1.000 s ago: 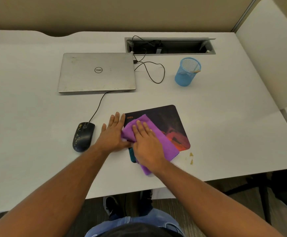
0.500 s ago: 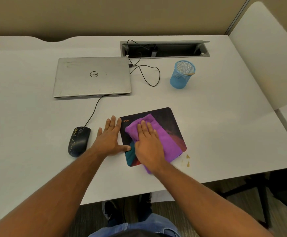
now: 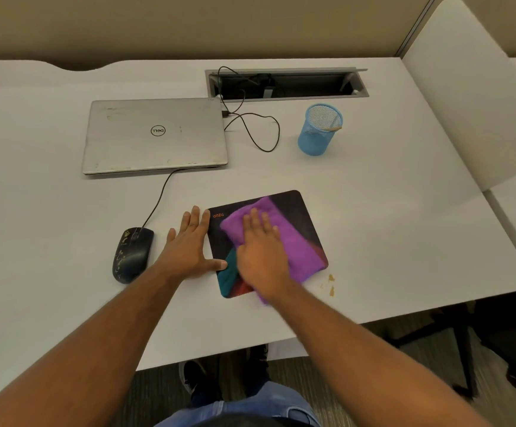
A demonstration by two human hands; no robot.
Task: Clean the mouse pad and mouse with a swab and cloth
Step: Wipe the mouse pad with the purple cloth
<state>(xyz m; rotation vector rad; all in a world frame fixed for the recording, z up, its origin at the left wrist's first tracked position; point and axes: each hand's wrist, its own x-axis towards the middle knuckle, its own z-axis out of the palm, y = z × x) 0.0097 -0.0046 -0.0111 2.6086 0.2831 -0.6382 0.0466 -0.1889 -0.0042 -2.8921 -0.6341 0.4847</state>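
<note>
My right hand [image 3: 261, 257] has slid the purple cloth [image 3: 293, 238] farther across the one mouse pad [image 3: 304, 208], baring its near-left corner. That hand lies flat, fingers spread, pressing the cloth down. My left hand [image 3: 189, 245] rests open on the worktop [image 3: 404, 241], thumb touching the pad's left edge. One mouse [image 3: 132, 254] sits just left of it; one laptop [image 3: 155, 135] and one blue cup [image 3: 319, 129] lie beyond.

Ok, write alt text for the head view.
A person's right hand presses a purple cloth flat onto a mouse pad while the left hand steadies its edge on a white desk; a black mouse lies left.
</note>
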